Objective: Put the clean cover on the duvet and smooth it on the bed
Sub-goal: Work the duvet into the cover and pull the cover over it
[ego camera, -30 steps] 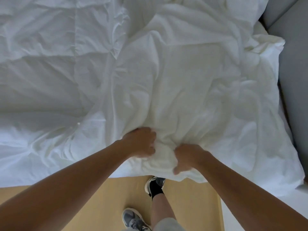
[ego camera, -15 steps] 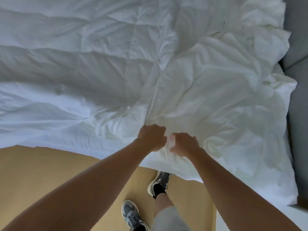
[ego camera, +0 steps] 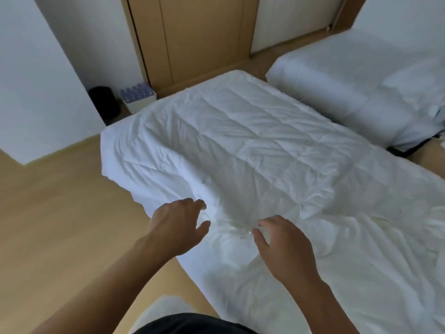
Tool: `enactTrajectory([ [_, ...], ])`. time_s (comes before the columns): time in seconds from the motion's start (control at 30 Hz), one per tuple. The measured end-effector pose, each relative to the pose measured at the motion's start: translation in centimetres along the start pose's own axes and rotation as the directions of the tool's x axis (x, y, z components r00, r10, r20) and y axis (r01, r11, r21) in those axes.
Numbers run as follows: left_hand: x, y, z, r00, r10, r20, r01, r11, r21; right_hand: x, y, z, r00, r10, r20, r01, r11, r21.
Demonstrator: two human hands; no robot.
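The 2 hands are out low in the centre of the frame, over the near edge of the bedding. The left hand (ego camera: 178,225) is spread, fingers loosely curved, thumb held apart, gripping nothing. The right hand (ego camera: 284,247), near it, is the same: fingers apart and relaxed over a bunched patch of cloth. Whether any fingertip touches, I cannot tell. The quilted white duvet (ego camera: 252,141) lies creased from centre frame up to the middle. The smoother, creamier cover (ego camera: 361,256) lies crumpled at lower right, against it. Upper right, another bed (ego camera: 349,88). Top centre, a wooden door (ego camera: 204,32). Upper left, a black bin (ego camera: 103,102) beside a box of bottles (ego camera: 138,98).
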State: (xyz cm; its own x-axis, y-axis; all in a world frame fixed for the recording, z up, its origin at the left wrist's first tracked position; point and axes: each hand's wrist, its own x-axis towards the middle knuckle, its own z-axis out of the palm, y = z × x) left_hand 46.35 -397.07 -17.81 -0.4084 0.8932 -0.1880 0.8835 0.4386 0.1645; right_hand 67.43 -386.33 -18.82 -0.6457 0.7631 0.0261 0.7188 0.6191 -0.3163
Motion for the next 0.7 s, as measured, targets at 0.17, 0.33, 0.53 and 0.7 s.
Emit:
enactTrajectory([
  [0.17,-7.1,-4.4,-4.7,0.935,-0.292,-0.200,0.263,0.952,-0.157,4.1,-4.7,-2.9,0.950,-0.313,-0.016,0.308,0.942,-0.132],
  [0.33,-11.7,-9.8,-4.8,0.813,-0.525,-0.252,0.463,0.845,-0.267,5.0,-9.9,-1.9,0.865,-0.488,-0.119,0.484,0.873,-0.063],
  [0.53,-15.6,-16.1,-4.9,0.709,-0.636,-0.304,0.527,0.765,-0.371,6.2,-16.4,1.9,0.766,-0.581,-0.275,0.601,0.799,-0.010],
  [0.7,-18.1,-24.9,-7.5,0.661,-0.657,-0.363,0.538,0.752,-0.382,8.2,-25.5,4.6,0.746,-0.580,-0.328,0.619,0.785,0.020],
])
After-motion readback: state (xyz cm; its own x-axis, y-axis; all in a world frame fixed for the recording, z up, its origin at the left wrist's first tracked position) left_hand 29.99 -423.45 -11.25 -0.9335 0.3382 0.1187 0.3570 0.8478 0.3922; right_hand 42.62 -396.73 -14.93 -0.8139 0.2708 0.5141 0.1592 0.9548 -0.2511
